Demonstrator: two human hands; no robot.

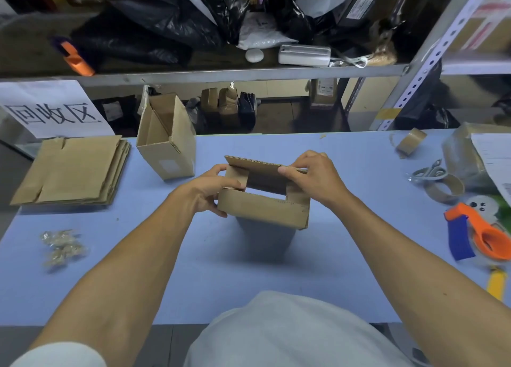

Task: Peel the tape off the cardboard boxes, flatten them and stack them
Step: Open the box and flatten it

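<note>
A small brown cardboard box [262, 209] is held above the middle of the blue table [249, 278], its top flaps open. My left hand [213, 189] grips its left end, thumb curled over the near left flap. My right hand [315, 176] pinches the far right flap edge with fingers and thumb. A taller open box [168, 145] stands upright at the back left of the table. A stack of flattened cardboard [74, 170] lies at the far left. Crumpled peeled tape [62, 246] lies on the table near my left forearm.
At the right edge lie an orange and blue tape dispenser [481, 234], a tape roll [445, 189], scissors [427, 172], another tape roll [412, 142] and a wrapped parcel [464, 156]. A metal shelf rail [221, 75] with black bags runs behind the table.
</note>
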